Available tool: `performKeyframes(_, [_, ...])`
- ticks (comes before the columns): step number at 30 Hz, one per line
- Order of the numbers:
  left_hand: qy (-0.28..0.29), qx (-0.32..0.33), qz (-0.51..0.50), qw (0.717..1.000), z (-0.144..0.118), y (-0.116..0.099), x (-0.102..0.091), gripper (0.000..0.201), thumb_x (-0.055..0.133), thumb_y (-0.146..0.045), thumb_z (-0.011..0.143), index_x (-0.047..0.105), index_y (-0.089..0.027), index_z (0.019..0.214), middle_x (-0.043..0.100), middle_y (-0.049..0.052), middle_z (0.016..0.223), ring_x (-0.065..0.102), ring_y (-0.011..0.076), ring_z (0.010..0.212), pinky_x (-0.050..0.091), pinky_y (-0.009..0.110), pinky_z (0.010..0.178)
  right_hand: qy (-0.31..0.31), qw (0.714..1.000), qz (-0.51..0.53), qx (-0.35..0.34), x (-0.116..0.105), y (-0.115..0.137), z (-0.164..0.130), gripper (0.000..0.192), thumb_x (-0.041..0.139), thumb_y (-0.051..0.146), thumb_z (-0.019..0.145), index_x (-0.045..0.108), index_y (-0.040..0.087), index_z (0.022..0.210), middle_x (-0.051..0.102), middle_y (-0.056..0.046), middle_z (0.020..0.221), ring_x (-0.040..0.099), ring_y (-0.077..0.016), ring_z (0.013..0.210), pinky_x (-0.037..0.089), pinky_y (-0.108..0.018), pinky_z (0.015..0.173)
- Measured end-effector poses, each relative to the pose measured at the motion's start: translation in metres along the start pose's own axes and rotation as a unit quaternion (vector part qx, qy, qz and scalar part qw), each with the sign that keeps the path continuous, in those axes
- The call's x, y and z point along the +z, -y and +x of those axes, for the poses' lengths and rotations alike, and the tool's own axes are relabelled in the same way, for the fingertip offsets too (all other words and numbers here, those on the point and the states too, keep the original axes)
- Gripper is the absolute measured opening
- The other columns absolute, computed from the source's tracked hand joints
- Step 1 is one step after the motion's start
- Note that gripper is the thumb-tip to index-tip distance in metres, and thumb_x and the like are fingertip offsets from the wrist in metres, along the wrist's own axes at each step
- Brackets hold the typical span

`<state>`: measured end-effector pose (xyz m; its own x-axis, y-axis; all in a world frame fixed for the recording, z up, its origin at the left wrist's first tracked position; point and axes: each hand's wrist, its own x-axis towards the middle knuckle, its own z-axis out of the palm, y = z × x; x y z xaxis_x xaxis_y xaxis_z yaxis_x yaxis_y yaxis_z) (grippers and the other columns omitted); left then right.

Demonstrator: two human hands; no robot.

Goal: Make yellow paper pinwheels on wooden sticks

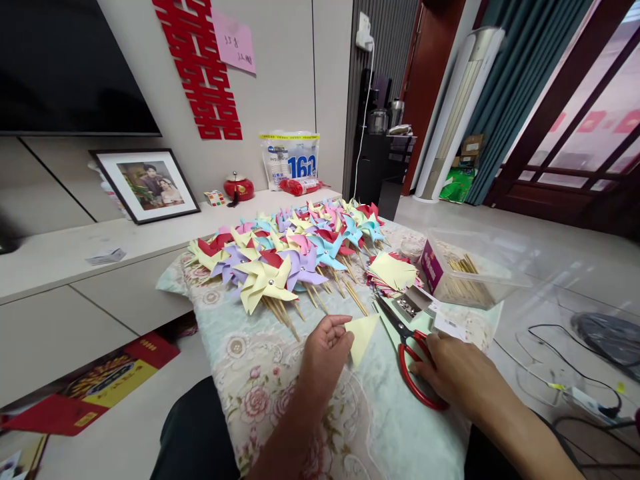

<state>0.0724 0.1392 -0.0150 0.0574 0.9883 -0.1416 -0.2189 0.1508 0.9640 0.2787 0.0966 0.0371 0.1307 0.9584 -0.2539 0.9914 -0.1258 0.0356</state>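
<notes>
Between its thumb and fingers, my left hand (325,350) pinches a pale yellow paper (365,335) folded into a triangle. My right hand (463,373) has its fingers at the red handles of a pair of scissors (404,373), whose dark blades point away towards the paper stack. Whether the scissors are lifted off the cloth I cannot tell. Many finished pinwheels (270,283) in yellow, purple, blue, pink and red lie on wooden sticks beyond my left hand. A stack of coloured paper squares (395,272) sits past the blades, near a small box of shiny fasteners (409,305).
A clear plastic box (493,287) of wooden sticks (463,270) stands at the right of the flowered tablecloth (260,387). Behind the table runs a white cabinet (165,250) with a framed photo (147,183) and a red jar (240,188). Cables and a power strip (590,403) lie on the right floor.
</notes>
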Motion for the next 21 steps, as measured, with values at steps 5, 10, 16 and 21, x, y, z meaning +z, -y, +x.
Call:
performKeyframes(5, [0.013, -0.015, -0.003, 1.000, 0.000, 0.007, -0.001, 0.033, 0.071, -0.029, 0.073, 0.067, -0.013, 0.102, 0.054, -0.007, 0.058, 0.037, 0.0051, 0.042, 0.024, 0.019, 0.041, -0.038, 0.986, 0.121, -0.111, -0.015, 0.011, 0.002, 0.019, 0.052, 0.031, 0.095, 0.066, 0.019, 0.090, 0.073, -0.012, 0.094, 0.069, -0.0293, 0.088, 0.041, -0.034, 0.070])
performKeyframes(10, [0.023, -0.044, -0.070, 0.996, -0.003, 0.009, -0.005, 0.040, 0.075, -0.036, 0.074, 0.067, -0.012, 0.104, 0.050, -0.008, 0.056, 0.036, 0.0050, 0.042, 0.022, 0.019, 0.041, -0.026, 0.887, 0.418, -0.196, -0.006, 0.035, 0.017, 0.020, 0.054, 0.037, 0.094, 0.066, 0.020, 0.093, 0.066, -0.002, 0.078, 0.059, -0.0191, 0.073, 0.040, -0.029, 0.065])
performKeyframes(16, [0.044, -0.090, -0.120, 0.988, -0.005, 0.003, -0.007, 0.044, 0.081, -0.038, 0.068, 0.069, -0.013, 0.103, 0.049, -0.008, 0.053, 0.037, 0.0057, 0.045, 0.026, 0.021, 0.046, 0.088, 0.688, 0.701, -0.167, 0.021, 0.050, 0.033, 0.039, 0.074, 0.045, 0.081, 0.066, 0.018, 0.108, 0.061, 0.001, 0.076, 0.054, -0.0150, 0.067, 0.042, -0.026, 0.061])
performKeyframes(21, [0.062, -0.089, -0.069, 0.992, -0.006, 0.005, -0.006, 0.043, 0.074, -0.046, 0.076, 0.071, -0.013, 0.103, 0.050, -0.005, 0.053, 0.038, 0.0078, 0.047, 0.029, 0.022, 0.048, 0.086, 0.630, 0.754, -0.163, 0.026, 0.052, 0.036, 0.044, 0.083, 0.048, 0.072, 0.067, 0.018, 0.100, 0.059, 0.002, 0.072, 0.052, -0.0131, 0.063, 0.040, -0.025, 0.059])
